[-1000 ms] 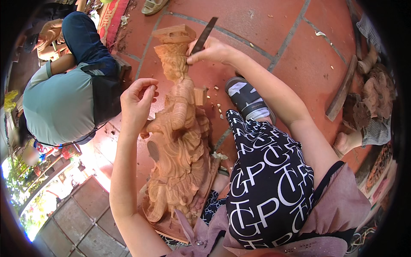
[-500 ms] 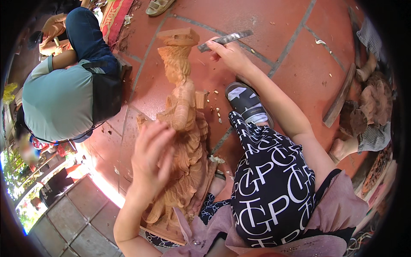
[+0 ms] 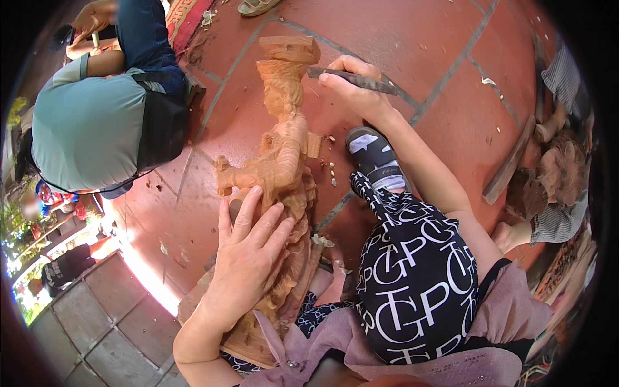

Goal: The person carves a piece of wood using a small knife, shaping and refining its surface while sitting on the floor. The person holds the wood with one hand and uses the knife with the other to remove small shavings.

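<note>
A carved wooden statue [image 3: 284, 145] of a figure, orange-brown with a flat block on top of its head, stands slanting away from me between my legs. My left hand [image 3: 250, 255] lies on its lower front with the fingers spread, touching the carved folds just below the figure's arm. To the right of the statue's head, my right hand [image 3: 354, 87] is closed around a flat dark bar [image 3: 373, 83] that looks like a file. The bar's left end points toward the statue's headpiece; I cannot tell whether it touches. The statue's lower part is partly hidden by my left arm.
A person in a grey-green shirt [image 3: 87, 132] sits bent over at the left. Another person's bare foot [image 3: 512, 235] shows at the right, near a wooden strip [image 3: 509, 161] and a dark carved piece [image 3: 561, 161]. Wood chips lie on the red tiled floor [image 3: 406, 39].
My left hand has come down from above the statue to lie on it. My right hand has shifted slightly right, and the bar's tilt has changed. The view has moved a little.
</note>
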Motion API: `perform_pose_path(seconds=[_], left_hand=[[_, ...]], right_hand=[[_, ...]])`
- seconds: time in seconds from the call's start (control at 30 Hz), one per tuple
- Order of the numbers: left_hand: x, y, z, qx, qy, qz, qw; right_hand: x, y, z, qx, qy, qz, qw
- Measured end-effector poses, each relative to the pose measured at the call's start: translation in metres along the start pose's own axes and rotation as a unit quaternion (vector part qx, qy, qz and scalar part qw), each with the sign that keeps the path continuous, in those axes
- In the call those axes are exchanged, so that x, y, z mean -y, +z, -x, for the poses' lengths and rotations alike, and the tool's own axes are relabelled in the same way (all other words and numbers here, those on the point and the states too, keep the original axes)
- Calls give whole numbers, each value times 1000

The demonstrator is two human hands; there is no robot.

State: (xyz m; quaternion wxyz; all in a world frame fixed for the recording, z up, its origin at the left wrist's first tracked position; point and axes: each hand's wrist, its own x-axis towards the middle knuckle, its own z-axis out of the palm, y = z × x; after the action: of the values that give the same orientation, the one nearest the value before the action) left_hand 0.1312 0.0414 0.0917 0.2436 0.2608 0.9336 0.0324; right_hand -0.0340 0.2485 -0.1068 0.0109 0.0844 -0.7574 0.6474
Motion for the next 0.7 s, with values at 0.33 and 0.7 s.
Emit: perform_pose_path(seconds=[0.33,0.7], left_hand=[[6,-1,6,-5,25,11,1000],[7,-3,5,-2,14,24,1000]], right_hand=[[0,17,-23,-114,-162,68,978],[-35,24,-22,-71,-198,42,977]])
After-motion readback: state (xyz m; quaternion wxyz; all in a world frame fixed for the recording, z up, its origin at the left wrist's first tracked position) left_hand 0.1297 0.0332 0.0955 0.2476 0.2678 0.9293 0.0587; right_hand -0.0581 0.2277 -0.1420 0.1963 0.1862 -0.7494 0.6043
